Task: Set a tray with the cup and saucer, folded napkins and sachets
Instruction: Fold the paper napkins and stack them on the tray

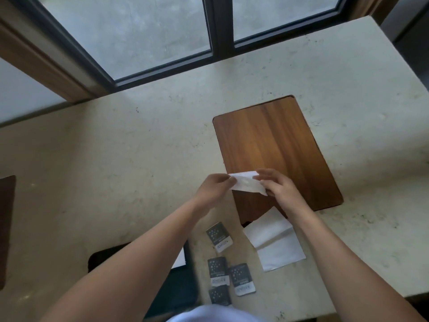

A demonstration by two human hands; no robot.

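Observation:
A flat brown wooden tray lies on the pale stone counter with nothing resting on it. Over its near edge both hands hold one white folded napkin: my left hand pinches its left end and my right hand grips its right end. A second white napkin, half unfolded, lies on the counter just in front of the tray. Several dark grey sachets with white labels lie to its left, near the counter's front edge. No cup or saucer is in view.
A dark object with a white sheet sits under my left forearm at the counter's front. A dark brown piece shows at the far left edge. A dark-framed window runs along the back of the counter.

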